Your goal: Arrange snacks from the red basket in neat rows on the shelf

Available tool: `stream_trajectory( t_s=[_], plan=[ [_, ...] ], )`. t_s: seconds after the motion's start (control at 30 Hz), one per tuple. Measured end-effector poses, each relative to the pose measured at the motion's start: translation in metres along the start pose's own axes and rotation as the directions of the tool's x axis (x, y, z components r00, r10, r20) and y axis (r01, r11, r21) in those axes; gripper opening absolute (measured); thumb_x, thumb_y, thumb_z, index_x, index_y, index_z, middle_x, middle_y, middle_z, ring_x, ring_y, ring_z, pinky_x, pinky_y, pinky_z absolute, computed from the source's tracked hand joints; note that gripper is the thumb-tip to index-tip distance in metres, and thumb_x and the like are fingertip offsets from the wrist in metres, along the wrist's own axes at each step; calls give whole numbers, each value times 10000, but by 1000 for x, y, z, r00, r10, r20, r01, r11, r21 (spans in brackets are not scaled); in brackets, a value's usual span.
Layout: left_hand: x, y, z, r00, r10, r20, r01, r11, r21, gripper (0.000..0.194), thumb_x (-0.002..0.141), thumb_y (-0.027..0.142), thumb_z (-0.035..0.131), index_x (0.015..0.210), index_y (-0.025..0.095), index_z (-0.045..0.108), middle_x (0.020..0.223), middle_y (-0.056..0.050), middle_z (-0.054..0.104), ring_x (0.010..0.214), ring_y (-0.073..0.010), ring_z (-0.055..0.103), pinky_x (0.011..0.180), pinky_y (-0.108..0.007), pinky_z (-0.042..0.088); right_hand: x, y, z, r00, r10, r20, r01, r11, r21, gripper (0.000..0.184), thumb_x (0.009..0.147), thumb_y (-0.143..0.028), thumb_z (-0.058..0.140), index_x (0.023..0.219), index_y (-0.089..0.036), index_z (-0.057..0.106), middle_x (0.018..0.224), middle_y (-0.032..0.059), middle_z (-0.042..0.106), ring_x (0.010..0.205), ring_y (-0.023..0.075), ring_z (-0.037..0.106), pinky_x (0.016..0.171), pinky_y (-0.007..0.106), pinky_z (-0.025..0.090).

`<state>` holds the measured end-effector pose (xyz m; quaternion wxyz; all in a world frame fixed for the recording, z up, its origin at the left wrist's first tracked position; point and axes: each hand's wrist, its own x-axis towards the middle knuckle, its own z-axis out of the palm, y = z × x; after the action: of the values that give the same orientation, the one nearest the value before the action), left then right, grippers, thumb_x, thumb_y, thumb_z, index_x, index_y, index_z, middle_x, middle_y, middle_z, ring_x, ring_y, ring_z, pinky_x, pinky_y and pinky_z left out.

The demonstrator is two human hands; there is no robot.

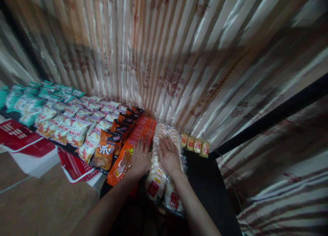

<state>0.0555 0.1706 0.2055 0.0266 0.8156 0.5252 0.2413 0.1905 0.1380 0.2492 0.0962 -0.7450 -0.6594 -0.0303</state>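
Observation:
My left hand (140, 158) lies flat with fingers stretched forward, over the right edge of a row of orange snack packets (123, 160). Beside it, my right hand (169, 155) rests palm down on clear plastic packs of round white crackers (155, 183), which run in two columns away from me. Both hands are open and grip nothing. Dark red labels show on the nearest cracker packs. What lies directly under the palms is hidden.
Orange-and-black snack bags (104, 150), white snack bags (78, 131) and teal bags (28, 102) fill the left. Small yellow packets (197, 145) stand at the back right of the black table (207, 181). Red baskets (77, 166) sit below the left edge. A pleated curtain (159, 58) hangs behind.

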Motion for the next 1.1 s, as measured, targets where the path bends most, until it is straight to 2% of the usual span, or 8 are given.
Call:
stream_trajectory(
  t_s=[0.07,0.17,0.3,0.43,0.63,0.83,1.0,1.1],
  plan=[
    [-10,-15,2,1000,2,-25,-1,999,49,481,851,266,452,1310,128,488,1420,-190,398,1338,-326,333,1060,-501,334,16,-25,6,993,-115,22,114,992,50,501,934,-353,295,1381,-158,411,1492,92,317,1410,232,173,1137,398,171],
    [-17,-34,10,997,17,-77,-9,995,100,478,838,246,462,1295,112,505,1386,-210,436,1320,-337,361,1045,-509,349,39,-59,19,981,-185,66,176,978,116,491,936,-317,281,1371,-139,423,1488,117,319,1414,235,153,1132,396,187],
    [-16,-47,24,991,35,-129,-22,995,101,537,825,259,456,1322,54,460,1378,-219,443,1317,-332,366,1052,-498,347,63,-82,35,962,-236,135,216,965,149,480,931,-276,288,1385,-162,393,1490,96,324,1414,234,142,1127,453,180],
    [-16,-49,40,989,-3,-147,13,998,66,536,838,315,434,1310,64,477,1360,-206,471,1320,-327,364,1076,-523,303,73,-83,45,947,-230,224,206,971,125,485,937,-286,274,1383,-136,390,1481,125,331,1402,255,180,1118,473,189],
    [-16,-46,54,993,-41,-108,47,997,57,544,838,360,434,1304,87,498,1376,-193,457,1324,-332,357,1092,-513,277,73,-76,48,929,-261,264,240,965,108,484,938,-251,247,1383,-126,392,1458,112,377,1385,214,240,1134,394,179],
    [-17,-42,48,994,-23,-106,29,998,55,530,825,310,449,1306,91,495,1368,-195,467,1326,-334,351,1081,-524,280,71,-74,47,938,-227,262,207,973,99,466,940,-275,275,1380,-175,393,1463,84,375,1385,203,238,1115,399,220],
    [-18,-39,39,995,-22,-101,29,997,72,531,828,298,435,1309,80,488,1366,-196,468,1316,-331,370,1075,-512,299,73,-78,45,940,-217,264,195,975,108,472,943,-277,263,1375,-147,400,1461,113,370,1383,222,246,1121,424,208],
    [-19,-40,32,995,-1,-98,8,997,71,526,833,281,414,1306,59,483,1353,-214,475,1321,-333,361,1074,-526,295,70,-81,36,943,-217,253,190,974,127,478,941,-307,279,1377,-152,400,1476,116,343,1400,238,202,1126,459,188]
  ],
)
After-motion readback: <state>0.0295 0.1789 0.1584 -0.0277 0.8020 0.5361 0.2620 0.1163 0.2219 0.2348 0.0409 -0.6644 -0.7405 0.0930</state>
